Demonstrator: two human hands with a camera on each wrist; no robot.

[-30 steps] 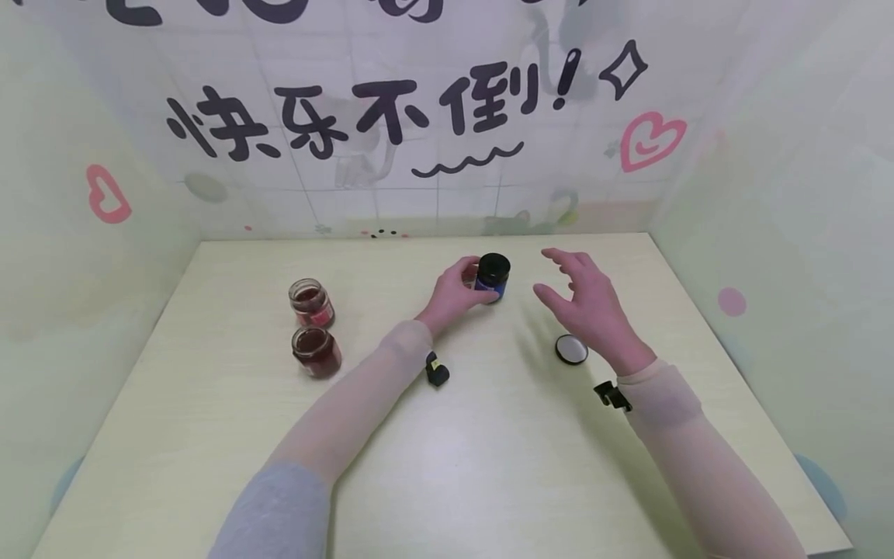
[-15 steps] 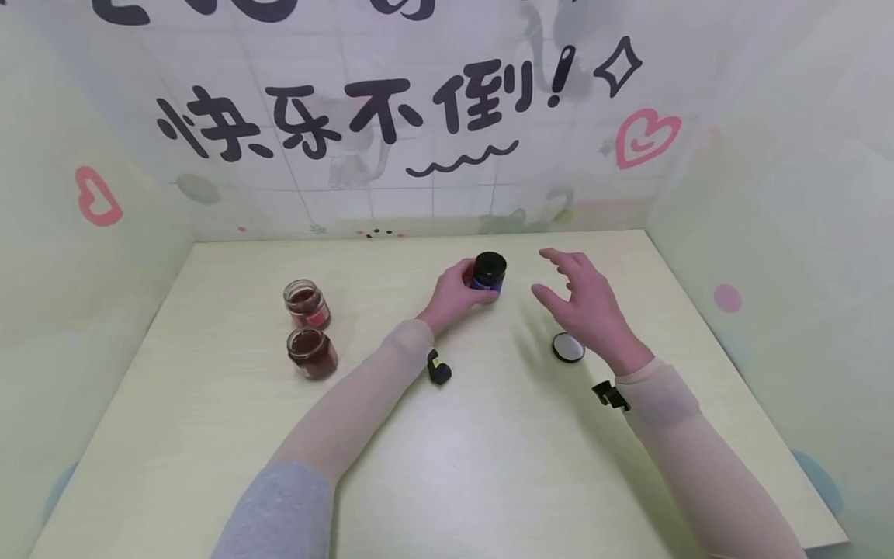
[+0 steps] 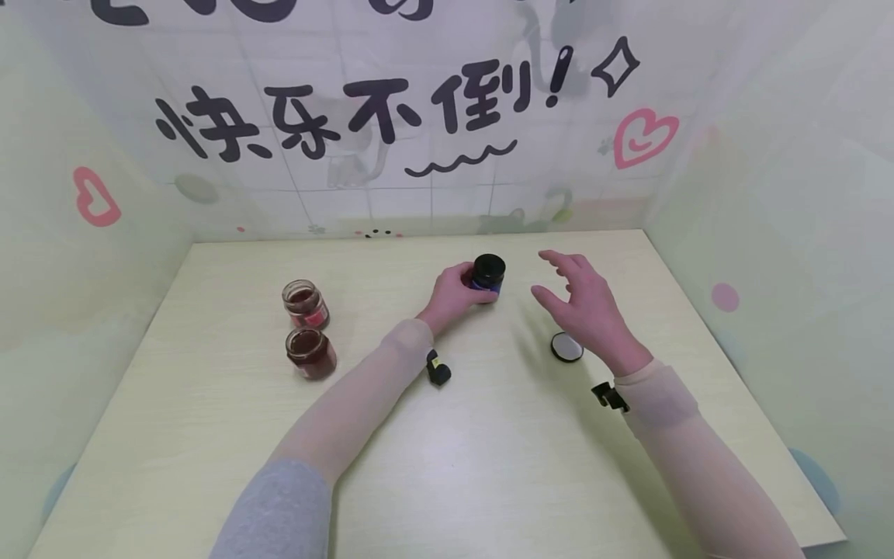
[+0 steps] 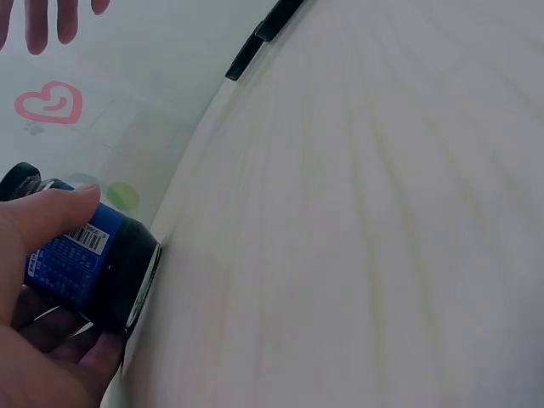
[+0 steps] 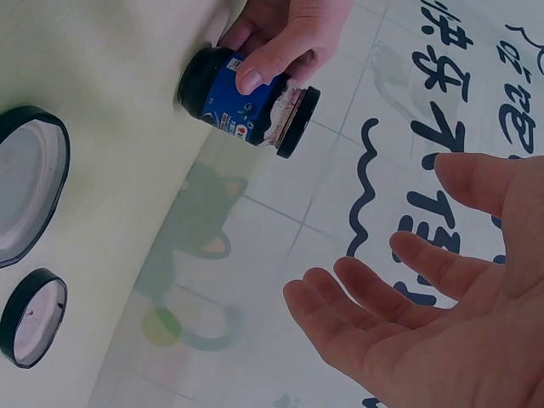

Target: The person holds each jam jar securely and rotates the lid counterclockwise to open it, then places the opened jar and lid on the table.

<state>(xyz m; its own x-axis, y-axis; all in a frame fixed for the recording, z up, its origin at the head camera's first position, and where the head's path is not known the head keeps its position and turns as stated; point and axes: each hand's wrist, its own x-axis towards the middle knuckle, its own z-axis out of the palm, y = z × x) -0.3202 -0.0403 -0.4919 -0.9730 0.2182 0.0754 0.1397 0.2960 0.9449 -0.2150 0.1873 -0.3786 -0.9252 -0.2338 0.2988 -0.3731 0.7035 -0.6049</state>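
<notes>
My left hand [image 3: 450, 296] grips a blue-labelled glass jar [image 5: 234, 98] with a black lid [image 3: 490, 266] on top, standing upright near the back of the table. Thumb and fingers wrap the jar's sides, as the left wrist view also shows. Just to the right, my right hand [image 3: 589, 307] hovers with fingers spread and holds nothing. Below it a lid [image 3: 567, 347] lies with its white inside up. In the right wrist view a larger-looking lid [image 5: 32, 183] and a second lid [image 5: 34, 319] lie on the table; the head view shows just one of them.
Two lidless glass jars with dark red contents stand at the left: one behind [image 3: 305, 305] and one in front [image 3: 311, 354]. Light walls with printed writing and hearts enclose the table [image 3: 447, 466] at the back and both sides. Small black devices sit at both wrists.
The head view has shifted slightly, so the scene sits a little further left. Both hands and the jars keep nearly the same places, with the left hand's hold unchanged.
</notes>
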